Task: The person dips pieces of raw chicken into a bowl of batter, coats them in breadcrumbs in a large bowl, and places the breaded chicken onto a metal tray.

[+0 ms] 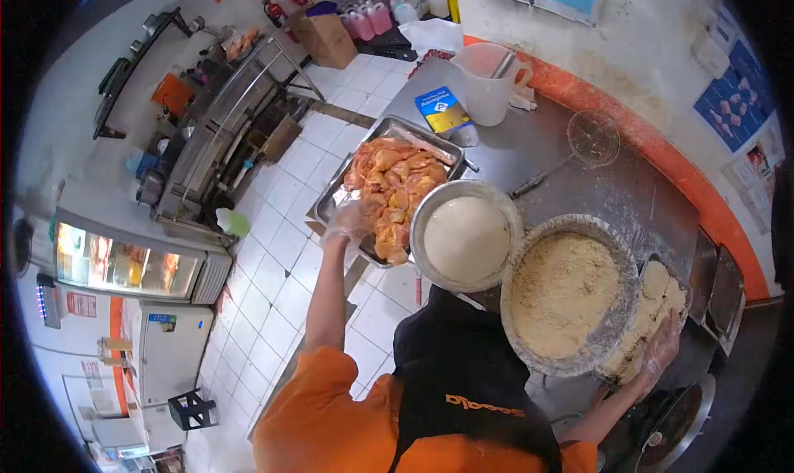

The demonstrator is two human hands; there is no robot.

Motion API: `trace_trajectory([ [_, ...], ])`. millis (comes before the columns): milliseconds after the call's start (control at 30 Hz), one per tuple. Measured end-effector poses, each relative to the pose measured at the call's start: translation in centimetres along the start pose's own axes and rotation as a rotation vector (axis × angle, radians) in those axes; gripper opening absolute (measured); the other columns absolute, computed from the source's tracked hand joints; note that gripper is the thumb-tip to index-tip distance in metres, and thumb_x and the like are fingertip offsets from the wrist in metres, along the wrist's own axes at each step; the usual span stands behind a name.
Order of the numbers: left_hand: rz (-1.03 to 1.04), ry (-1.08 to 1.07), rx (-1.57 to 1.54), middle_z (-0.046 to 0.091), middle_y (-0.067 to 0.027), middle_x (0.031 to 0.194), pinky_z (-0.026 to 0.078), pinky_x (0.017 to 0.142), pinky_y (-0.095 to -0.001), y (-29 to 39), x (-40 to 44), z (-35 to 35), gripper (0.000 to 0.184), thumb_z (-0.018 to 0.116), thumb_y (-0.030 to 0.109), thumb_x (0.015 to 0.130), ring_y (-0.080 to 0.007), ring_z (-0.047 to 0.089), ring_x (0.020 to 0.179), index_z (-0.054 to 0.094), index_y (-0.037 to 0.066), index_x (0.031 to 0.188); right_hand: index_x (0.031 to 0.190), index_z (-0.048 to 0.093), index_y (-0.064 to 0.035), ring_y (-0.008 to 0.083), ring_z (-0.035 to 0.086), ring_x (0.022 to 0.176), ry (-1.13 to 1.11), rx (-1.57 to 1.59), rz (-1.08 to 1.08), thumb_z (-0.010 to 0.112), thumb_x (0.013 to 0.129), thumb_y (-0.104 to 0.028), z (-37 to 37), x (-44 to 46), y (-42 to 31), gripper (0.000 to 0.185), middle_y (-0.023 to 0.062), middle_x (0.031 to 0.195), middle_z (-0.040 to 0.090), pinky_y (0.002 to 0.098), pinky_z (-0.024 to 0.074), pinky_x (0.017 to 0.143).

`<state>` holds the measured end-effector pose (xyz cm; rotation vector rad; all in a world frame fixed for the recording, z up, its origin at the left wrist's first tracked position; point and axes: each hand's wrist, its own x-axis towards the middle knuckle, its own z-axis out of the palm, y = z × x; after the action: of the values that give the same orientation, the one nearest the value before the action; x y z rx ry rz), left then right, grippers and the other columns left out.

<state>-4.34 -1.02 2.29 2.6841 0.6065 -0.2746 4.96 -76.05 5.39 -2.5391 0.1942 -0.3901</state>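
Note:
My left hand, in a clear plastic glove, reaches onto the near left side of a metal tray heaped with raw chicken pieces. Its fingers blur into the meat, so their grip is unclear. On the right, my flour-dusted right hand lies with fingers extended along the edge of a second tray of flour-coated pieces. Between the hands stand a metal bowl of whitish liquid and a larger basin of pale breading flour.
Behind the bowls, a strainer lies on the steel table. Nearby are a plastic jug and a blue-and-yellow packet. A round pan is at lower right, flat trays at far right. White floor tiles extend left.

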Motion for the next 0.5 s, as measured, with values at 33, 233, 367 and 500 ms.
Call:
trace_trajectory([
  [33,0.047,0.076,0.010,0.071,-0.0190,0.115,0.055,0.092,-0.0450,-0.5,0.7,1.0,0.052,0.077,0.025,0.075,-0.0380,0.068,0.103,0.068,0.016,0.126,0.139,0.058,0.0022,0.0259,0.060,0.127,0.004,-0.029,0.020,0.050,0.109,-0.028,-0.7,-0.6,-1.2,0.043,0.0189,0.140,0.061,0.0358,0.0445,0.107],
  [233,-0.005,0.209,-0.136,0.071,-0.0203,0.106,0.053,0.088,-0.0483,-2.3,2.9,3.5,0.049,0.078,0.031,0.076,-0.0396,0.067,0.101,0.067,0.012,0.120,0.137,0.060,0.0003,0.0256,0.060,0.127,-0.005,-0.035,0.052,0.050,0.108,-0.025,-1.6,-3.1,-3.8,0.040,0.0174,0.135,0.064,0.0369,0.0445,0.107],
  [367,-0.094,0.214,-0.257,0.073,-0.0125,0.098,0.054,0.086,-0.0422,-3.8,2.7,3.2,0.039,0.076,0.029,0.084,-0.0315,0.069,0.092,0.067,0.008,0.116,0.136,0.060,0.0002,0.0257,0.062,0.123,0.003,0.083,0.018,0.050,0.108,-0.023,-0.8,-3.6,-5.0,0.038,0.0164,0.130,0.067,0.0367,0.0455,0.107],
  [500,-0.083,0.366,-0.766,0.074,-0.0169,0.103,0.054,0.087,-0.0388,-9.0,4.6,6.8,0.041,0.076,0.028,0.080,-0.0267,0.070,0.098,0.068,0.002,0.111,0.133,0.063,0.0008,0.0257,0.063,0.121,-0.023,0.079,0.008,0.050,0.108,-0.020,-1.2,-3.4,-11.3,0.035,0.0160,0.129,0.067,0.0366,0.0458,0.106],
])
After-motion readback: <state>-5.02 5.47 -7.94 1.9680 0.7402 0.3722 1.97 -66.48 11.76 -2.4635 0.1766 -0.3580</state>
